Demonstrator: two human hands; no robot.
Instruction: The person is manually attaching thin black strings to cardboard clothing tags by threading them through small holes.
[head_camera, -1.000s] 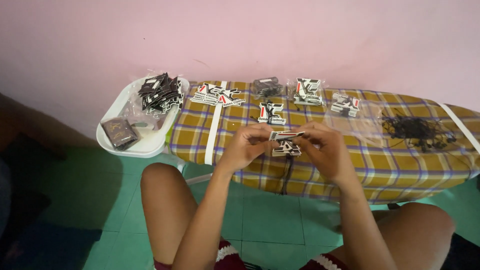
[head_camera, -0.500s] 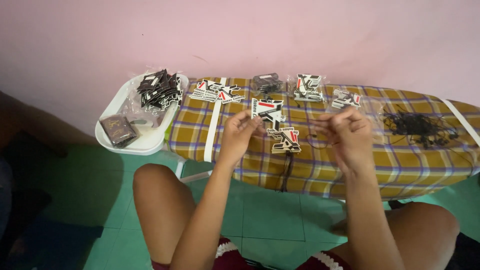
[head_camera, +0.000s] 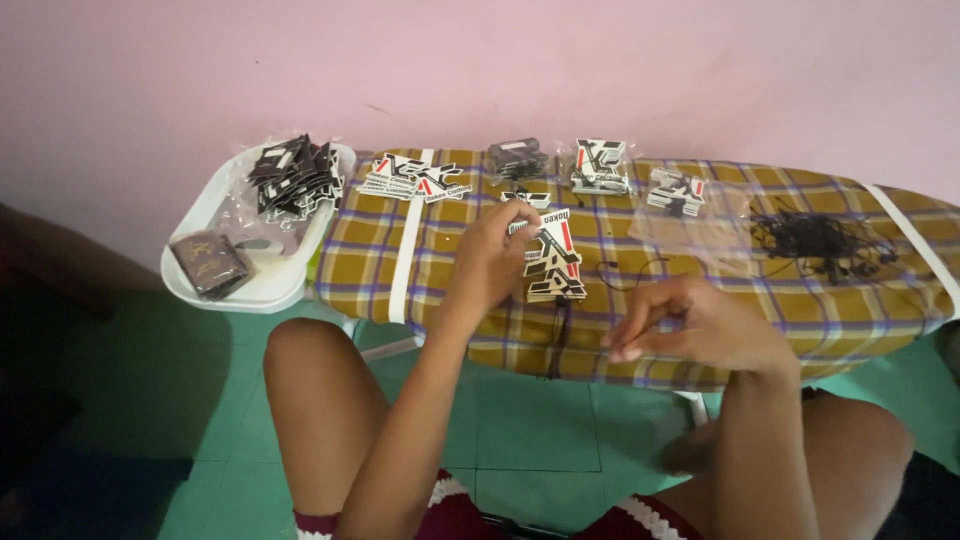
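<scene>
On the yellow-and-purple plaid ironing board (head_camera: 800, 320), the left hand (head_camera: 490, 262) pinches the top black-white-red printed card tag (head_camera: 553, 262) of a small stack. The right hand (head_camera: 700, 328) hovers half-curled near the board's front edge, and whether it pinches a black string (head_camera: 630, 275) I cannot tell. Tags look to be mid-stringing; threading next would need a fine pinch.

Printed card labels, white with black and red marks, are seen in several groups on the plaid board. One stack (head_camera: 556, 262) lies at centre, just beside the left hand (head_camera: 495, 255), whose fingers rest on a single label (head_camera: 528, 226). A fanned group (head_camera: 413, 178) lies at the left end. Clear bags of labels (head_camera: 598, 166) and (head_camera: 675, 190) lie along the far edge; a dark-filled bag (head_camera: 516, 158) sits between. On the white tray (head_camera: 215, 205), a clear bag of black labels (head_camera: 293, 175) and a brown packet (head_camera: 210, 262) are noted.
</scene>
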